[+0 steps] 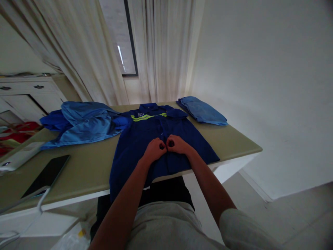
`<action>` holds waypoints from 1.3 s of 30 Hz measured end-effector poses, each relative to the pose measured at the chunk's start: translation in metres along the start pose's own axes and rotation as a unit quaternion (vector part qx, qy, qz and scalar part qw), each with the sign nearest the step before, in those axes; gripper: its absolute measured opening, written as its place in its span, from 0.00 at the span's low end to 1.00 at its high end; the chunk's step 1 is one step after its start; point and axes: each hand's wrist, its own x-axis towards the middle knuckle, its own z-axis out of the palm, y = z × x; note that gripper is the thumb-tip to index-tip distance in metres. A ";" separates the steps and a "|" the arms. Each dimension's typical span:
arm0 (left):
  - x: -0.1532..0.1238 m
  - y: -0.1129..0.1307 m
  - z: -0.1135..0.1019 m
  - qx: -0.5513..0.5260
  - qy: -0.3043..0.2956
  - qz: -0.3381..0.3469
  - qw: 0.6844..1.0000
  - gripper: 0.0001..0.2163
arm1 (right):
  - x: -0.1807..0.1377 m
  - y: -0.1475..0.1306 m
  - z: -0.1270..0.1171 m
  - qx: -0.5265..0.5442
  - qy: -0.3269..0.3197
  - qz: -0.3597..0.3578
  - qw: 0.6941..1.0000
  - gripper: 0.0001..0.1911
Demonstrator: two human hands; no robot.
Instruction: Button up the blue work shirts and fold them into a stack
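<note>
A dark blue work shirt [145, 139] with yellow-green reflective stripes near the collar lies flat, front up, on the olive table [85, 170], its hem hanging over the near edge. My left hand [154, 149] and my right hand [177, 144] are both closed in pinches at the shirt's centre front placket, knuckles almost touching. Each grips one edge of the shirt front; what sits between the fingertips is too small to make out.
A heap of lighter blue garments [83, 125] lies at the table's left back. A folded light blue garment [201, 110] sits at the right back. A dark tablet [47, 175] and a white device [18, 156] with a cable lie at the left. Curtains and a white wall stand behind.
</note>
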 end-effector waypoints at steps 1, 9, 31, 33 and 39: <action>-0.001 0.000 0.000 0.007 0.001 0.007 1.000 0.03 | 0.000 0.000 0.000 -0.003 -0.002 0.004 1.000 0.07; -0.003 0.003 -0.001 -0.008 0.021 0.037 0.999 0.03 | -0.001 0.000 0.003 -0.005 0.007 0.018 1.000 0.07; 0.000 -0.006 0.004 -0.063 0.037 -0.016 0.997 0.05 | 0.000 0.001 0.001 0.046 0.033 0.013 0.998 0.04; -0.001 -0.006 0.003 -0.046 0.037 -0.001 0.998 0.05 | 0.001 0.000 0.000 0.053 0.035 0.018 0.998 0.04; -0.001 -0.009 0.005 -0.029 0.010 0.011 0.999 0.04 | 0.003 0.003 0.003 0.048 0.032 0.026 0.998 0.05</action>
